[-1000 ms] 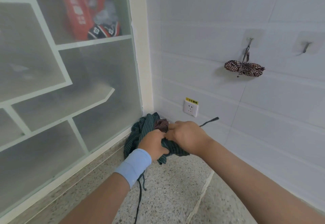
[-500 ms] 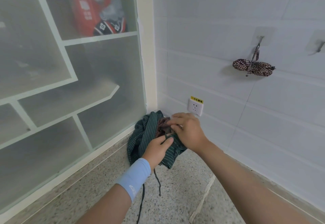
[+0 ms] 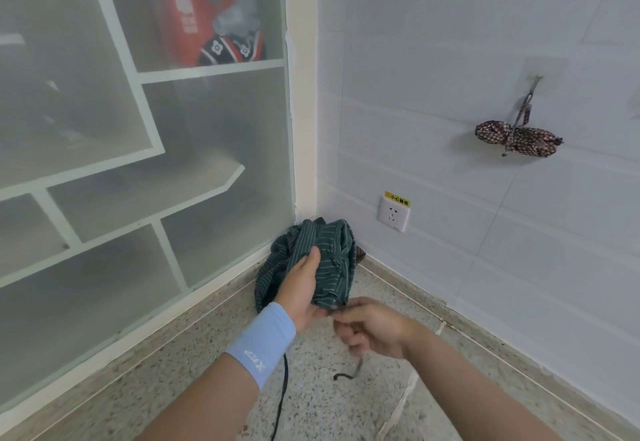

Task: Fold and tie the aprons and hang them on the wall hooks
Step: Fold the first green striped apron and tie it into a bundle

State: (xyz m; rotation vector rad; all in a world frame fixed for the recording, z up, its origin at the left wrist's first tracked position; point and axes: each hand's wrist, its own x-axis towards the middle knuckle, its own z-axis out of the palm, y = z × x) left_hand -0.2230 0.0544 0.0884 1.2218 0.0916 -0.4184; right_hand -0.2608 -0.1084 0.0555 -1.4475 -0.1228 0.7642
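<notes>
A dark green striped apron (image 3: pixel 332 253) is bunched into a roll above the speckled counter (image 3: pixel 329 402), in the corner. My left hand (image 3: pixel 303 286), with a light blue wristband, grips the roll from the left side. My right hand (image 3: pixel 372 328) is just below the roll, fingers pinched on its dark strap (image 3: pixel 349 373), which dangles down to the counter. Another dark strap (image 3: pixel 282 395) hangs below my left wrist. A red checked apron (image 3: pixel 516 137), rolled and tied, hangs from a wall hook (image 3: pixel 535 84) at the upper right.
A white wall socket (image 3: pixel 394 214) with a yellow label sits on the tiled wall just right of the green apron. A frosted glass partition (image 3: pixel 138 170) with white frames closes the left side. A bit of reddish cloth (image 3: pixel 361 254) peeks out behind the roll.
My left hand has lifted the green roll upright off the counter. My right hand has dropped from the top of the bundle to below it and now pinches a strap.
</notes>
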